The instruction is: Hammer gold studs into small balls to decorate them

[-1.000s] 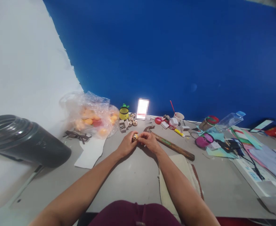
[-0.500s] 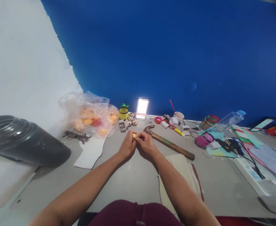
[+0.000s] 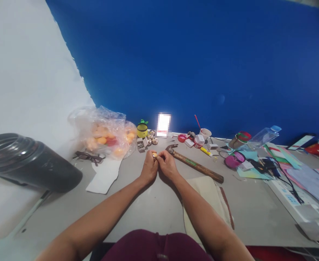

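Observation:
My left hand is closed around a small orange ball with shiny metallic bits on it. Fingers pinched, my right hand meets the ball from the right; anything between its fingertips is too small to make out. Just beyond the hands is a small open box of tiny silvery pieces. Several shiny studded balls sit beside that box. A claw hammer with a wooden handle lies right of my right hand, its head close to the fingers.
At left are a clear plastic bag of orange balls, eyeglasses, white paper and a large dark bottle. A folded cloth lies under my right forearm. Rightward stand a cup, a clear bottle and a power strip.
The ball has turned slightly in my left hand, showing more metallic bits and less orange. My right hand stays pinched at it. The whole view has shifted a little.

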A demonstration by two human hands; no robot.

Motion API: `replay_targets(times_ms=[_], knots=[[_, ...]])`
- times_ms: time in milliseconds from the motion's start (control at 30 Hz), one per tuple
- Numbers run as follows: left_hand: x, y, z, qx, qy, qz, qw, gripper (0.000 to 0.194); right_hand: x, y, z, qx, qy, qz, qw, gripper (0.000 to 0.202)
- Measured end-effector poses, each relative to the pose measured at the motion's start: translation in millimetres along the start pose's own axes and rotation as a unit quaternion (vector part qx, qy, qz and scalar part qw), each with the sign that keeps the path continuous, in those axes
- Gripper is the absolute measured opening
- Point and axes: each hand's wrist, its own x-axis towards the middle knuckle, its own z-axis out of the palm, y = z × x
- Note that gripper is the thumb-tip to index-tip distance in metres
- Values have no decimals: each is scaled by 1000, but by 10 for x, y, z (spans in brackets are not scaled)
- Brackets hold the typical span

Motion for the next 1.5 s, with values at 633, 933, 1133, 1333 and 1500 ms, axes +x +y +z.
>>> replay_targets(times_ms=[633, 933, 1133, 1333, 1500], knots=[[10, 97, -56, 1, -18, -26, 1000, 25, 75, -18, -76, 86, -52, 38, 994, 18], [149, 141, -152, -340, -92, -191, 916, 35, 127, 109, -252, -124, 79, -24, 989, 15], [249, 131, -259, -402, -87, -234, 881, 33, 151, 123, -475, -423, 65, 13, 904, 23], [270, 128, -337, -436, -98, -250, 859, 32, 154, 142, -524, -515, -21, 64, 855, 26], [265, 116, -326, -363, -64, -212, 905, 54, 180, 147, -483, -509, 6, 48, 859, 21]])
